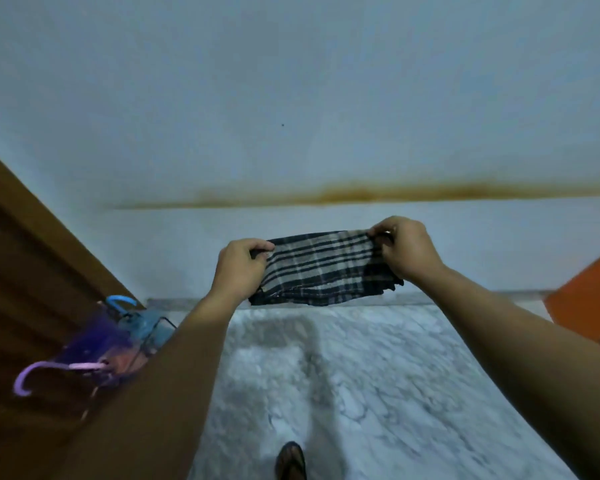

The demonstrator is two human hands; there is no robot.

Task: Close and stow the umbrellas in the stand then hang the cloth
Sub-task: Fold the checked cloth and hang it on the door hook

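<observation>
umbrella stand [160, 332] mostly hidden behind left forearm, sandalled foot [291, 460] cut off at bottom edge, umbrellas [94, 348] blurred

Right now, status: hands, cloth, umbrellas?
Left hand and right hand grip checked cloth, stretched between them. Umbrellas closed, in stand. No hanging spot in view.

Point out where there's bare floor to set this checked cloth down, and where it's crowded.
Bare patch: the grey marble floor between the forearms, bordered by the pale wall ahead and the sandalled foot below. Crowded: the left, where the purple-handled umbrella and blue-handled umbrella sit in the wire stand against the brown door. An orange object borders the right.
</observation>
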